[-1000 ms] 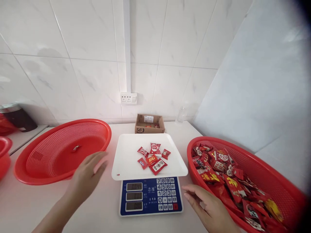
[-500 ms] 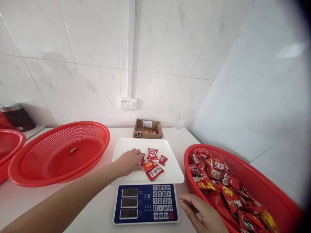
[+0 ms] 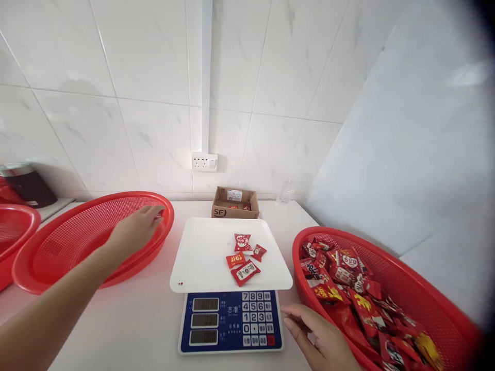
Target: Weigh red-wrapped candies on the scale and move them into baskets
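Your left hand over red basket, fingers curled; palm hidden, cannot tell whether it grips anything. Your right hand half-open, holding nothing visible, cut off below; four packets beyond it, leftward, on scale tray.

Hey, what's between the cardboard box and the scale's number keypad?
In the head view, the scale's white tray lies between them, with four wrapped packets on it.
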A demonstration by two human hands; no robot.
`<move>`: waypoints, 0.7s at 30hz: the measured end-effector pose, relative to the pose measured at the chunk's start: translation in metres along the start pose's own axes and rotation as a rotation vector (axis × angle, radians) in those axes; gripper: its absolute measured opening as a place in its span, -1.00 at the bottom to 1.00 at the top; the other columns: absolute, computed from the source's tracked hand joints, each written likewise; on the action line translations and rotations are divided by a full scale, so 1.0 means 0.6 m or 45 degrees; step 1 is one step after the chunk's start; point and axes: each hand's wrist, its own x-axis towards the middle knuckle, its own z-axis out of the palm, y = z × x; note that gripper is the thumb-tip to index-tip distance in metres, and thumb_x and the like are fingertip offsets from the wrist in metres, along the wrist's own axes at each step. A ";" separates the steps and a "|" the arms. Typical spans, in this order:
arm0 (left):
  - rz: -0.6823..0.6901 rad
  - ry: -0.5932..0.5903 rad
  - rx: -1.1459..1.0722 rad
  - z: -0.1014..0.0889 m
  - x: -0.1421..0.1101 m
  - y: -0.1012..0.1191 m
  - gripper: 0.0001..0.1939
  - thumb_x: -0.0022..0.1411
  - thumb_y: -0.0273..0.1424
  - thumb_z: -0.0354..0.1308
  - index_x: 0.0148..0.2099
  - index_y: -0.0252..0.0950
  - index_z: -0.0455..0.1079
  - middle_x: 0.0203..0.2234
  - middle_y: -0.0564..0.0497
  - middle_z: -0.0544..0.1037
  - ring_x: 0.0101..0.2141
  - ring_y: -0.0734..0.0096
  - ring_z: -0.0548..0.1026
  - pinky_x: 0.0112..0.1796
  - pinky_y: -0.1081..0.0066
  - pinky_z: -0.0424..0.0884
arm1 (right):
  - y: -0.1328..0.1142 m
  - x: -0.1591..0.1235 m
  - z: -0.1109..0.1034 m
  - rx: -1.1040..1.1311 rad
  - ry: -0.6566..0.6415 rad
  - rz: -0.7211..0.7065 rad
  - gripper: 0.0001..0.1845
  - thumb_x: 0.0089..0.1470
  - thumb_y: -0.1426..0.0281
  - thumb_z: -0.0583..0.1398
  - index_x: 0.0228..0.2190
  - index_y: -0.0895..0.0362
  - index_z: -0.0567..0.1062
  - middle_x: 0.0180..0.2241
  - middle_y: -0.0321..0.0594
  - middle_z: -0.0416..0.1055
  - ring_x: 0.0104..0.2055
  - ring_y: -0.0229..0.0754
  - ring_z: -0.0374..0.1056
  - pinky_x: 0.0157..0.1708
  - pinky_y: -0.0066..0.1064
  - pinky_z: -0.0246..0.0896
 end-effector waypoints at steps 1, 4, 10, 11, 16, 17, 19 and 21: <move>-0.039 -0.009 0.015 -0.009 -0.003 -0.016 -0.50 0.35 -0.20 -0.38 0.09 -0.30 0.24 -0.08 -0.13 0.46 -0.19 0.08 0.49 -0.38 0.27 0.41 | 0.000 0.000 0.001 0.003 0.000 -0.002 -0.67 0.15 0.15 0.07 -0.27 0.05 0.55 -0.26 -0.14 0.56 -0.22 -0.12 0.48 -0.23 -0.39 0.40; -0.008 -0.048 0.007 -0.011 -0.010 -0.034 -0.40 0.34 -0.14 -0.39 0.18 -0.42 0.14 0.00 -0.24 0.41 -0.01 -0.09 0.40 -0.14 0.04 0.37 | -0.002 0.001 0.004 0.012 0.000 -0.009 -0.66 0.15 0.15 0.06 -0.28 0.05 0.55 -0.28 -0.15 0.56 -0.24 -0.12 0.48 -0.26 -0.40 0.41; 0.333 -0.228 -0.191 0.062 -0.009 0.082 -0.35 0.23 0.00 -0.08 0.28 -0.17 0.04 0.28 -0.08 0.08 0.27 0.16 0.03 0.17 0.15 0.14 | -0.010 0.001 0.015 0.060 0.026 -0.037 -0.69 0.14 0.17 0.08 -0.28 0.05 0.54 -0.29 -0.19 0.56 -0.26 -0.15 0.48 -0.27 -0.42 0.40; 0.446 -0.303 -0.227 0.074 -0.009 0.113 -0.31 0.20 0.04 -0.05 0.29 -0.09 0.00 0.31 -0.01 0.01 0.29 0.20 -0.04 0.19 0.18 0.09 | -0.011 0.000 0.018 0.062 0.042 -0.044 -0.69 0.14 0.17 0.08 -0.29 0.05 0.54 -0.29 -0.19 0.56 -0.26 -0.15 0.47 -0.28 -0.42 0.39; 0.892 -0.766 -0.313 0.120 -0.001 0.247 -0.01 0.02 0.25 -0.06 0.35 -0.10 -0.24 0.34 -0.16 -0.33 0.29 -0.07 -0.38 0.19 -0.17 -0.20 | -0.020 -0.007 0.017 0.041 0.025 -0.100 -0.70 0.15 0.20 0.08 -0.29 0.08 0.54 -0.31 -0.17 0.56 -0.28 -0.18 0.47 -0.28 -0.45 0.39; 0.933 -0.784 -0.270 0.129 0.001 0.265 0.00 0.00 0.26 -0.06 0.35 -0.11 -0.22 0.34 -0.20 -0.31 0.29 -0.11 -0.37 0.18 -0.19 -0.20 | -0.022 -0.009 0.014 0.040 0.018 -0.110 -0.70 0.16 0.21 0.08 -0.28 0.08 0.54 -0.30 -0.17 0.56 -0.28 -0.18 0.47 -0.27 -0.46 0.38; 0.987 -0.761 -0.197 0.147 0.004 0.292 -0.02 0.00 0.26 -0.07 0.34 -0.13 -0.13 0.34 -0.23 -0.22 0.29 -0.17 -0.32 0.16 -0.21 -0.18 | -0.022 -0.010 0.009 0.042 0.010 -0.124 -0.69 0.16 0.21 0.07 -0.27 0.08 0.54 -0.28 -0.15 0.56 -0.26 -0.18 0.48 -0.26 -0.47 0.38; 0.994 -0.680 -0.169 0.162 0.004 0.311 -0.12 0.07 0.22 -0.09 0.31 -0.16 -0.02 0.32 -0.24 -0.10 0.29 -0.20 -0.22 0.15 -0.20 -0.11 | -0.018 -0.011 0.005 0.039 -0.002 -0.144 -0.68 0.17 0.22 0.06 -0.25 0.09 0.54 -0.28 -0.14 0.56 -0.26 -0.18 0.48 -0.26 -0.47 0.38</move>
